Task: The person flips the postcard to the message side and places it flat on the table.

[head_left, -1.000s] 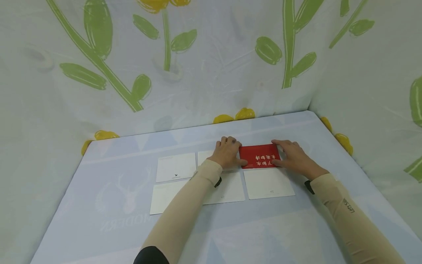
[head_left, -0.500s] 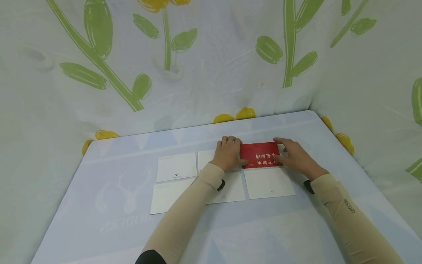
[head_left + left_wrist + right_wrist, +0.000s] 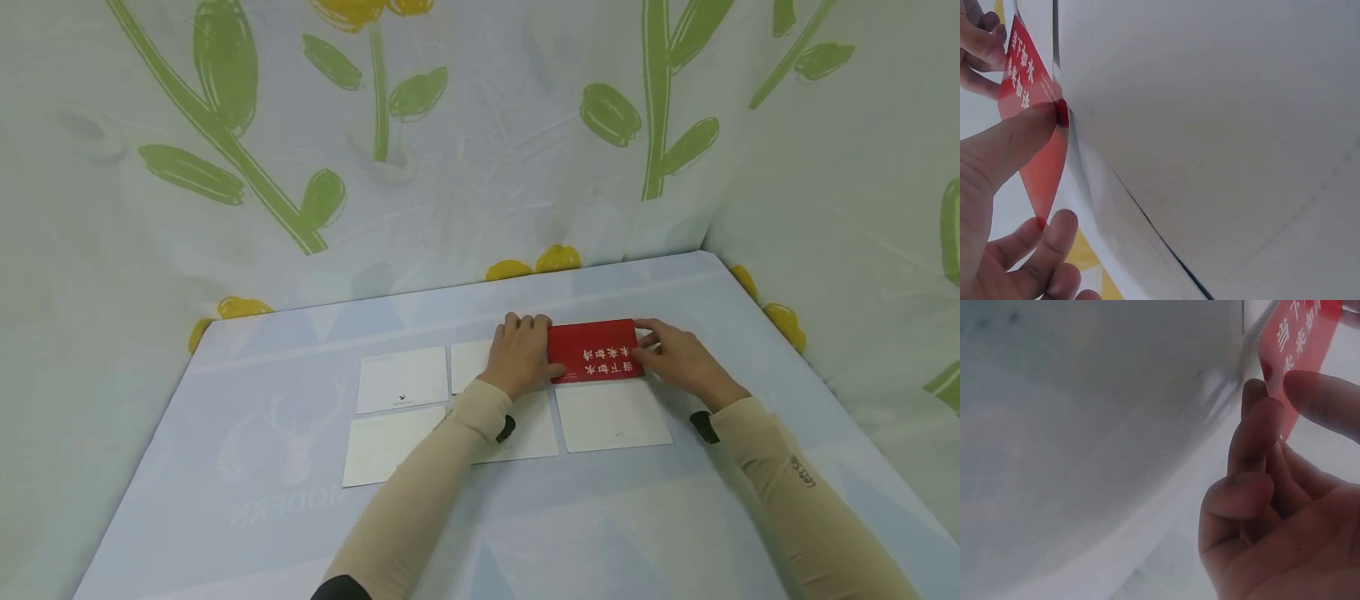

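A red card (image 3: 585, 340) with white characters lies across the back right of a group of white cards. My left hand (image 3: 517, 354) holds its left end, the thumb on the near corner and a finger at the far corner, as the left wrist view shows. At the opposite end, my right hand (image 3: 678, 358) pinches the card's edge between thumb and fingers. The right wrist view has the thumb over the printed face of the red card (image 3: 1300, 347). A white card (image 3: 465, 358) is partly covered by my left hand.
More white cards surround the hands: one at back left (image 3: 401, 375), one at front left (image 3: 382, 446), one at front right (image 3: 615, 417), and one in the front middle (image 3: 521, 429) partly behind the left forearm. The pale table (image 3: 247, 433) meets a flower-printed cloth (image 3: 487, 183) behind.
My right hand has slid rightward, its thumb going from the card's face to the right edge. The card's right end has shifted slightly up and right in the head view. My left hand stays nearly still.
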{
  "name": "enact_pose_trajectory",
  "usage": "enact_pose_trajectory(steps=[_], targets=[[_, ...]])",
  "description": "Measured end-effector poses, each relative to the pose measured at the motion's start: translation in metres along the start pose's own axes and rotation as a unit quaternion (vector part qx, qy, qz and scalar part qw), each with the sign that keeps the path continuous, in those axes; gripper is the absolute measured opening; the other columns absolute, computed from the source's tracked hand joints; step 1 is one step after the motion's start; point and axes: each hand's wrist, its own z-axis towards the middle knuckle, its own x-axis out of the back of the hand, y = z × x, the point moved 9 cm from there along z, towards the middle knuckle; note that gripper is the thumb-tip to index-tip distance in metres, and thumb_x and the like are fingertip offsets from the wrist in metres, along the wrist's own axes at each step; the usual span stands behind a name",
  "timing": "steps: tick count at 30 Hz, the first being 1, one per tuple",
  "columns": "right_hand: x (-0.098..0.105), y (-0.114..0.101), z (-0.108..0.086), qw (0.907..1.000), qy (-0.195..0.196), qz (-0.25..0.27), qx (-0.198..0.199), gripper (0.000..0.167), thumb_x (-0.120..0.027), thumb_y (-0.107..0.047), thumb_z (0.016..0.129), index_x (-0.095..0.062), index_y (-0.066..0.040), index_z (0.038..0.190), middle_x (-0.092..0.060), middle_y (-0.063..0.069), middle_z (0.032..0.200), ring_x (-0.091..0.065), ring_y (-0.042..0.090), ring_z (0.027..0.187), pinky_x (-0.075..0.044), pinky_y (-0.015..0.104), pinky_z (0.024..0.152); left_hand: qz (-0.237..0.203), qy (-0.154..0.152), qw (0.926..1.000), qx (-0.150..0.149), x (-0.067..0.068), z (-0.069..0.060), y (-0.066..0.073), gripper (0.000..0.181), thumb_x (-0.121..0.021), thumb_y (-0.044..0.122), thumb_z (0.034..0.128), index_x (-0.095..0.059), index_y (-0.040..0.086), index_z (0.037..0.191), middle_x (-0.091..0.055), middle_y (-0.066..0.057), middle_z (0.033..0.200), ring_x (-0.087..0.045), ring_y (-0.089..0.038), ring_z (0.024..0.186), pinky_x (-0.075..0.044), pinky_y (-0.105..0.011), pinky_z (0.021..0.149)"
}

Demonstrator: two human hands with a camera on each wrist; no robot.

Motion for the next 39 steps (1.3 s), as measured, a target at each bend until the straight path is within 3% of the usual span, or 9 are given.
enact_pose_trajectory(steps=[8,16,18,22,26,29,35,39], targets=[[0.000,0.002,-0.002,0.9999,0.009,-0.006,-0.002,0.058,-0.060,-0.020,0.102,-0.038,0.003,0.150,-0.057,0.029,0.129,-0.058,0.042,0.111,-0.056,0.050,0.085,-0.009,-0.022,0.9996,0.014,-0.003,-0.001,0.002,0.075,-0.078,0.048,0.0867,-0.046,0.015,0.147,-0.066,-0.003,0.125,-0.052,-0.020,0.106,-0.046,-0.034,0.091],[0.001,0.004,-0.004,0.9998,0.012,-0.006,-0.012,0.052,-0.061,-0.022,0.101,-0.046,0.005,0.143,-0.059,0.027,0.126,-0.059,0.040,0.108,-0.057,0.046,0.082,-0.034,-0.008,0.9989,0.031,0.001,-0.002,0.001,0.079,-0.077,0.039,0.0898,-0.039,0.012,0.153,-0.069,-0.004,0.127,-0.059,-0.022,0.106,-0.049,-0.036,0.092],[0.001,0.005,-0.005,0.9998,0.011,-0.006,-0.014,0.050,-0.061,-0.023,0.101,-0.048,0.005,0.141,-0.060,0.027,0.125,-0.059,0.040,0.108,-0.056,0.047,0.083,-0.043,-0.003,0.9984,0.035,0.001,-0.002,0.001,0.079,-0.078,0.038,0.0897,-0.040,0.010,0.153,-0.071,-0.004,0.120,-0.061,-0.022,0.104,-0.050,-0.037,0.092],[0.002,0.004,-0.007,0.9998,0.015,-0.009,-0.008,0.046,-0.060,-0.023,0.101,-0.052,0.005,0.136,-0.062,0.026,0.123,-0.059,0.040,0.108,-0.055,0.048,0.084,-0.075,0.003,0.9959,0.050,-0.001,-0.004,-0.003,0.074,-0.078,0.036,0.0896,-0.044,0.007,0.149,-0.072,0.000,0.093,-0.062,-0.018,0.087,-0.051,-0.034,0.084],[0.003,0.003,-0.009,0.9997,0.020,-0.010,-0.006,0.044,-0.059,-0.023,0.101,-0.053,0.005,0.134,-0.063,0.025,0.121,-0.059,0.040,0.108,-0.055,0.049,0.084,-0.119,0.004,0.9913,0.057,-0.002,-0.005,-0.007,0.069,-0.076,0.033,0.0911,-0.046,0.008,0.147,-0.062,0.006,0.071,-0.058,-0.012,0.069,-0.050,-0.030,0.076],[0.004,0.003,-0.009,0.9997,0.022,-0.010,-0.006,0.043,-0.059,-0.023,0.102,-0.053,0.005,0.134,-0.063,0.025,0.121,-0.059,0.040,0.107,-0.056,0.047,0.082,-0.149,0.006,0.9870,0.059,-0.002,-0.006,-0.009,0.060,-0.074,0.031,0.0938,-0.049,0.009,0.144,-0.061,0.008,0.072,-0.058,-0.010,0.066,-0.049,-0.028,0.073],[0.008,-0.002,-0.012,0.9995,0.030,-0.011,0.003,0.041,-0.058,-0.022,0.102,-0.054,0.005,0.134,-0.063,0.025,0.121,-0.060,0.038,0.103,-0.057,0.041,0.075,-0.195,0.007,0.9787,0.063,0.000,-0.008,-0.013,0.038,-0.067,0.028,0.0984,-0.060,0.008,0.130,-0.067,0.005,0.085,-0.058,-0.010,0.073,-0.049,-0.024,0.068],[0.013,-0.008,-0.015,0.9988,0.046,-0.006,0.017,0.039,-0.057,-0.021,0.103,-0.056,0.004,0.132,-0.063,0.025,0.121,-0.060,0.038,0.104,-0.058,0.041,0.074,-0.200,0.018,0.9782,0.053,0.006,-0.008,-0.013,0.023,-0.061,0.024,0.1013,-0.069,0.007,0.115,-0.067,0.002,0.085,-0.057,-0.012,0.074,-0.047,-0.024,0.063]])
